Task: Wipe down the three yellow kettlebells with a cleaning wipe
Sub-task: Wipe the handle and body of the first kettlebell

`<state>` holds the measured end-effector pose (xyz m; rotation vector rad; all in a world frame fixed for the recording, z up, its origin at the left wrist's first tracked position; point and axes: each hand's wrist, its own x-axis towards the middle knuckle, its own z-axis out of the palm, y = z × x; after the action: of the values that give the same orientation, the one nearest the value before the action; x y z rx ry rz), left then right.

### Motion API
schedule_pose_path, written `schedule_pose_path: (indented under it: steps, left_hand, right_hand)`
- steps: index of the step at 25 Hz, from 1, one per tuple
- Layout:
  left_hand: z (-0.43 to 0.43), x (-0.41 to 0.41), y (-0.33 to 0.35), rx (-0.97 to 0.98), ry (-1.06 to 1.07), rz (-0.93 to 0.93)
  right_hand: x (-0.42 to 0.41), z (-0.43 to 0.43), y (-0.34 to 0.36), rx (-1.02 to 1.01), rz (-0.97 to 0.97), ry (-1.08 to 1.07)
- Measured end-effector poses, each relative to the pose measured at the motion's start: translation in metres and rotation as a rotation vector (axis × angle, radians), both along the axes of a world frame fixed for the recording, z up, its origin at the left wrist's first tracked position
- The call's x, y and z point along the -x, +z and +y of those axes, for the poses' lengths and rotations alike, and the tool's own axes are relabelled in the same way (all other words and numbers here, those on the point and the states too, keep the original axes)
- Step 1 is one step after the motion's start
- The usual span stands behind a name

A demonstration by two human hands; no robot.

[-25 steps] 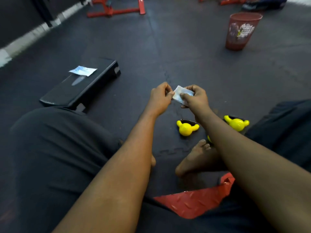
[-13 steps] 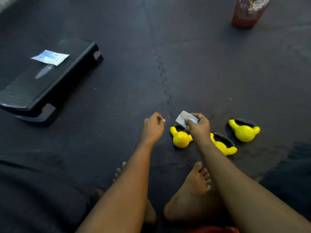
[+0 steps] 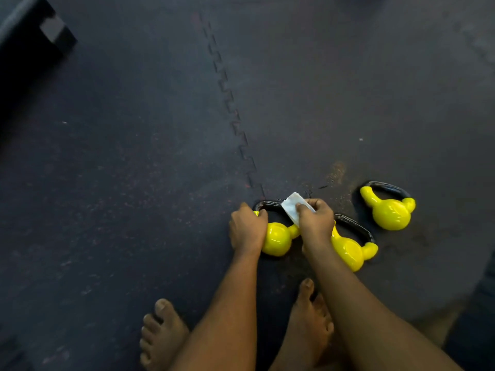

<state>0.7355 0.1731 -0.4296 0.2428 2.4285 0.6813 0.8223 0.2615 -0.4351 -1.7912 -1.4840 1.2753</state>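
Rubber mat (image 3: 134, 170), left hand (image 3: 247, 231) gripping glossy kettlebell (image 3: 277, 238), right hand (image 3: 316, 220) pinching wipe (image 3: 290, 208)

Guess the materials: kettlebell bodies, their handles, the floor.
Kettlebell bodies: glossy yellow coating, likely vinyl or enamel over metal, going by the sharp highlights. Handles: shiny black, probably painted metal, though I can't confirm that. Floor: matte, dark and speckled, likely rubber or foam tiles. A jigsaw seam joins them.

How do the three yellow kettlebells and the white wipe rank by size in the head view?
1. Left kettlebell, middle kettlebell, right kettlebell: these look alike, and two are partly hidden, so they are unranked.
2. Wipe: clearly smallest, pinched in the right hand.
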Motion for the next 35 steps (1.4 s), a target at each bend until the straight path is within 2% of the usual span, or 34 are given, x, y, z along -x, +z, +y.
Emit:
schedule_pose_path:
  steps: [4, 8, 13, 16, 19, 22, 29, 32, 35]
  left_hand:
    - [-0.003, 0.004, 0.002, -0.013, -0.065, 0.002]
    - [-0.032, -0.001, 0.012, -0.104, -0.109, 0.021]
    - [-0.093, 0.022, 0.062, -0.162, -0.027, 0.183]
    - [-0.149, 0.042, 0.098, -0.183, 0.121, 0.276]
    - [-0.206, 0.053, 0.115, -0.188, 0.259, 0.315]
    - [-0.249, 0.058, 0.106, -0.177, 0.32, 0.293]
    - [-0.291, 0.059, 0.054, -0.229, 0.371, 0.136]
    - [-0.304, 0.062, 0.045, -0.245, 0.335, 0.106]
    - [-0.316, 0.064, 0.04, -0.236, 0.395, 0.042]
  right_hand:
    - [0.011, -0.006, 0.006, 0.014, -0.075, -0.046]
    - [0.018, -0.008, 0.016, 0.037, 0.017, -0.049]
    - [0.048, -0.055, 0.05, 0.12, 0.275, 0.125]
    - [0.081, -0.096, 0.085, 0.152, 0.418, 0.315]
    - [0.104, -0.141, 0.103, 0.207, 0.477, 0.515]
    - [0.114, -0.179, 0.084, 0.232, 0.412, 0.626]
    - [0.13, -0.205, 0.039, 0.293, 0.263, 0.66]
    - [0.136, -0.211, 0.032, 0.336, 0.236, 0.696]
    - [0.143, -0.224, 0.036, 0.355, 0.219, 0.766]
